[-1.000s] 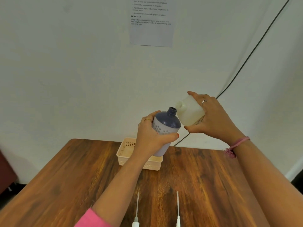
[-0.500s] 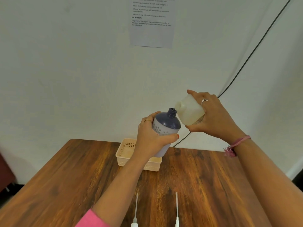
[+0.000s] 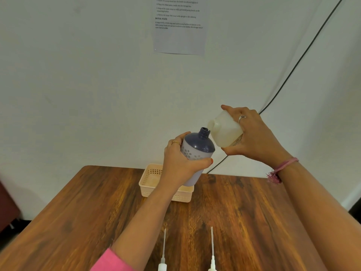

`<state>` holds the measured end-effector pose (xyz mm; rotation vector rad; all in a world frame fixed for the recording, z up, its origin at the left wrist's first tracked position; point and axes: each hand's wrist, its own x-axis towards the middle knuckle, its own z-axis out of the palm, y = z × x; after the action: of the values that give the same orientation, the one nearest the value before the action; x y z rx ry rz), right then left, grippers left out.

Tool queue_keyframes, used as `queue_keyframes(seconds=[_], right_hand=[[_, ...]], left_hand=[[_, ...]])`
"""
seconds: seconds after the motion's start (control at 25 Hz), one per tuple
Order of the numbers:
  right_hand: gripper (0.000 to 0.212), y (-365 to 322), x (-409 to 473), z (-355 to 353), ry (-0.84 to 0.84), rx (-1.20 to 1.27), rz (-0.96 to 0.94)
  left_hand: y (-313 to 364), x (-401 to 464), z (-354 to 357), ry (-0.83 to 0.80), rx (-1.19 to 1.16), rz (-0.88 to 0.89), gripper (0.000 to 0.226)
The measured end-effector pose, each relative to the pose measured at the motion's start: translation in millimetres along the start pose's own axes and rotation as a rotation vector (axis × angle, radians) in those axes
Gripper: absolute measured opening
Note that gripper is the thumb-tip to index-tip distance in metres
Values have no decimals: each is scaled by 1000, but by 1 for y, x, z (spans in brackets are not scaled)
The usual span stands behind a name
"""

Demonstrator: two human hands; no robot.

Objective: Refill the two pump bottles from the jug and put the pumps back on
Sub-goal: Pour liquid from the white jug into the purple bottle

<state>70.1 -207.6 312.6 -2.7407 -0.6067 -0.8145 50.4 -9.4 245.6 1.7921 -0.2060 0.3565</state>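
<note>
We see only the thin dip tubes of the two pumps (image 3: pixel 163 249), their heads cut off by the bottom edge. Our left hand (image 3: pixel 180 163) hides the bottle's (image 3: pixel 197 147) lower body. The wall sheet's (image 3: pixel 178 26) smaller print is unreadable and its top is cropped.

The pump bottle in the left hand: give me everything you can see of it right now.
The pump bottle looks plastic: a dark navy shoulder and threaded neck over a pale lavender body with a dotted flower pattern. Its mouth is open, with no pump fitted. It is held in the air above the table's far end, in front of the basket, leaning slightly right toward the jug. The left hand grips its body. The jug's spout sits right beside the bottle's mouth; whether they touch, or liquid is flowing, I cannot tell.
</note>
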Motion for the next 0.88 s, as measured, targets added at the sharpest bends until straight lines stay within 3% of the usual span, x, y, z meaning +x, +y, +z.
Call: queue_keyframes(seconds=[0.88], right_hand=[[107, -1, -1, -2, -5, -28, -18]], left_hand=[[-2, -2, 3, -9, 10, -8, 82]])
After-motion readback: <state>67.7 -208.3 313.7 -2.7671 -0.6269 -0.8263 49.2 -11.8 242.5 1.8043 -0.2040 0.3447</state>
